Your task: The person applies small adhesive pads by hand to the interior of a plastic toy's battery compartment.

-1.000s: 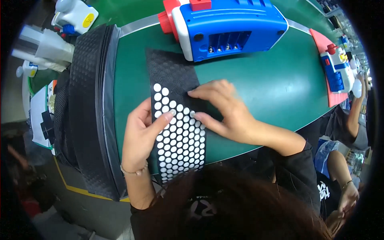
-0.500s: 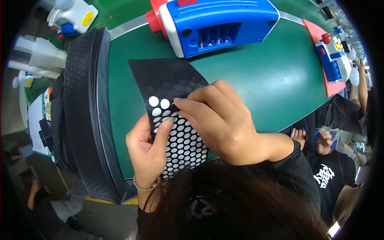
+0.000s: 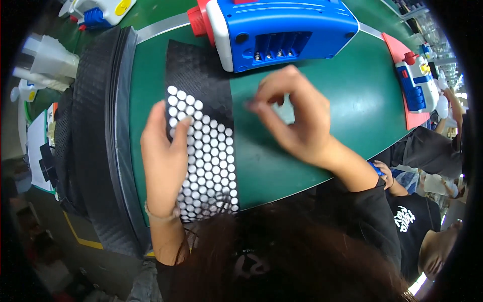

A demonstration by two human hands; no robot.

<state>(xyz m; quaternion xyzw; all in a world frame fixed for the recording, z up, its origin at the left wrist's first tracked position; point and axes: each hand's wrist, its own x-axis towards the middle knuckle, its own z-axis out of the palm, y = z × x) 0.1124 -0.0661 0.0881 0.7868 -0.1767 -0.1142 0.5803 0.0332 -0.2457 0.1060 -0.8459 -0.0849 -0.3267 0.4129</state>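
Observation:
A black sheet [image 3: 198,73] with rows of white round dots lies on the green table, its top part bare of dots. My left hand [image 3: 166,146] grips the sheet's left edge, thumb on top over the dots and fingers at the edge. To the right of the sheet, my right hand [image 3: 313,118] is raised off it. Its thumb and forefinger are pinched together and blurred; a small dark blur shows at their tips, too smeared to name. Beyond both hands is a blue, white and red toy machine [image 3: 297,43], its uncovered battery compartment facing me with metal springs inside.
A stack of black textured sheets [image 3: 95,131] stands along the table's left edge. A similar toy [image 3: 420,85] rests on a red mat [image 3: 395,48] at the right. Another white and blue toy [image 3: 103,11] is at the far left. A person [image 3: 422,211] in black sits at the right.
My right hand has lifted off the sheet toward the right and away from me. The sheet, formerly tilted up in my hands, now lies flatter and farther left with my left hand.

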